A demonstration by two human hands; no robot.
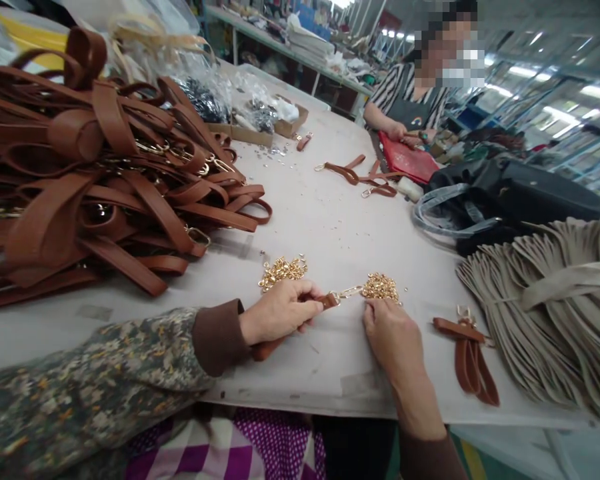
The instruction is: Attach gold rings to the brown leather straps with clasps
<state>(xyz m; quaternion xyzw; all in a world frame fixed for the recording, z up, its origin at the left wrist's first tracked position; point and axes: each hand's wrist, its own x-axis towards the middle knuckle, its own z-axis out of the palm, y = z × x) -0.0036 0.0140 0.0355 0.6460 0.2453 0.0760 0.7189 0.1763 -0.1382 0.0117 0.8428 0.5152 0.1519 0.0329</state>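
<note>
My left hand (286, 309) is closed around a brown leather strap (330, 301), whose end sticks out past my fingers. A gold metal clasp (350, 292) hangs from that end and reaches toward a pile of small gold fittings (380, 287). At the near edge of this pile is my right hand (391, 333), fingers drawn together at the pieces; whatever they pinch is hidden. Just beyond my left hand lies a second heap of gold hardware (283, 272), with larger pieces.
A big heap of brown straps (145, 200) covers the left side. Grey straps (545, 320), a short brown strap (470, 360) and a black bag (515, 193) lie right. Across the table a person (405, 107) handles a red item (407, 159) near more straps (355, 175).
</note>
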